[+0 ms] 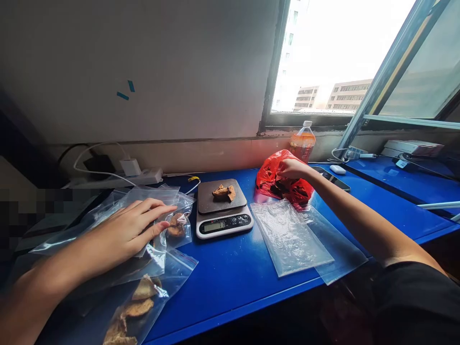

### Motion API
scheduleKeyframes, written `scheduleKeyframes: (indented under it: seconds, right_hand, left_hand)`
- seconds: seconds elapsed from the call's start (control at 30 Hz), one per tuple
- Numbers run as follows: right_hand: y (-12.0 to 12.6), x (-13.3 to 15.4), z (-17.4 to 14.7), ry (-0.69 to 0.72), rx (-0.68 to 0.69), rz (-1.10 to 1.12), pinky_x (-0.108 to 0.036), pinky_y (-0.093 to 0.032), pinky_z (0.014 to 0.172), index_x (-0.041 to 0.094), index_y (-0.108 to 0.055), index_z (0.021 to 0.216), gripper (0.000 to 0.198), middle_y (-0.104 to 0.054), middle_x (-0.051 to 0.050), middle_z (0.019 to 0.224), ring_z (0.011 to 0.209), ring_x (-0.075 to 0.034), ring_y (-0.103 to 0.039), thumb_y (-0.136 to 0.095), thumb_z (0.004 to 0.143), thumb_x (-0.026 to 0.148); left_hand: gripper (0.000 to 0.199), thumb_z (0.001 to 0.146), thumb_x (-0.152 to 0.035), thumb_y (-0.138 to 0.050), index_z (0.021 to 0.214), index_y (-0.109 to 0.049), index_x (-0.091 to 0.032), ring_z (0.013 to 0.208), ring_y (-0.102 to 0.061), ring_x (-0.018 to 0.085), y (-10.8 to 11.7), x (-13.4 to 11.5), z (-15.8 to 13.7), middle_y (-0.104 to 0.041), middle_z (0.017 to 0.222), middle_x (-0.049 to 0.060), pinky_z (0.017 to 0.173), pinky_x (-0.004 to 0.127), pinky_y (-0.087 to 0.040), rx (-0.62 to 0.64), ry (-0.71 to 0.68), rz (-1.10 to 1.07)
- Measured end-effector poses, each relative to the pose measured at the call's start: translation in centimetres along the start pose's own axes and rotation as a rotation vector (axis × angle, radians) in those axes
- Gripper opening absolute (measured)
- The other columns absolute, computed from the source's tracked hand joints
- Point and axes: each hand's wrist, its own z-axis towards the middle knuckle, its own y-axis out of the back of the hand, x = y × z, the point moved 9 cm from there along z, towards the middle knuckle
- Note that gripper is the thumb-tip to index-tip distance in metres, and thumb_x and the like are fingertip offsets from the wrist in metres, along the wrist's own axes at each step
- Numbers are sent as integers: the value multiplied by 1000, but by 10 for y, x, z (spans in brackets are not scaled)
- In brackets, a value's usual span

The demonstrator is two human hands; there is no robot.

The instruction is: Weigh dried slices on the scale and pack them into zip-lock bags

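My left hand [138, 225] lies with fingers stretched out on a pile of clear zip-lock bags [179, 262]. Brown, curled dried pieces [138, 306] show inside the nearest bag, and another dried piece [176, 226] sits in a bag by my fingertips. Between my hands stands a digital kitchen scale [224, 223], with a few dried pieces [224, 192] on its dark plate; its reading is too small to make out. My right hand [291, 168] reaches into a crumpled red plastic bag [268, 167] with dark brown bits in it. The bag hides those fingertips.
Flat clear bags [293, 239] are stacked right of the scale on the blue table [215, 282]. Behind the red bag stands a drink bottle [304, 139], with a phone [332, 178] and a white earbud case [338, 169] beside it. A power strip [149, 176] with cables runs along the wall.
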Motion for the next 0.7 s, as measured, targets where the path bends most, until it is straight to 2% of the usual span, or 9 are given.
scheduleKeyframes:
  seconds: [0.13, 0.3, 0.37, 0.5, 0.6, 0.7]
  right_hand:
    - [-14, -8, -5, -81, 139, 24, -27, -35, 49, 20, -60, 52, 10, -54, 3, 47, 47, -12, -47, -68, 57, 15]
    - [-6, 0, -18, -82, 217, 154, -28, -43, 52, 19, -67, 62, 13, -66, -1, 61, 54, -15, -55, -69, 66, 31]
    - [2, 4, -23, -70, 173, 231, -29, -46, 55, 18, -71, 67, 16, -71, -4, 67, 57, -16, -58, -72, 67, 35]
    - [20, 2, -29, -81, -42, 226, -29, -49, 62, 19, -71, 64, 11, -72, -4, 66, 62, -18, -62, -70, 65, 29]
    - [20, 7, -32, -78, -95, 226, -30, -51, 65, 19, -72, 64, 10, -73, -5, 68, 67, -19, -65, -67, 64, 28]
    - [21, 10, -36, -109, -149, 458, -31, -52, 62, 19, -70, 66, 11, -72, -5, 68, 65, -19, -65, -68, 64, 30]
  left_hand:
    - [61, 94, -59, -35, 143, -60, -32, 128, -57, 31, 1, 2, 0, -60, 140, 6, 108, 45, -47, -18, 10, -12]
    - [59, 93, -58, -37, 143, -60, -34, 128, -56, 31, 2, -2, 1, -60, 140, 5, 109, 45, -45, -2, 1, -16]
    - [61, 93, -59, -36, 143, -60, -34, 129, -55, 31, 2, -3, 1, -60, 140, 6, 110, 45, -44, 10, 6, -9]
    - [63, 93, -60, -35, 143, -60, -32, 129, -56, 31, 2, -3, 1, -61, 140, 6, 110, 45, -45, 2, -9, -4]
    - [62, 94, -59, -34, 142, -61, -31, 127, -58, 30, 0, -2, 1, -61, 139, 6, 107, 43, -47, -14, -15, -5]
    - [61, 94, -59, -34, 143, -60, -32, 126, -58, 29, -1, 0, 1, -62, 138, 6, 106, 42, -47, -4, -12, -7]
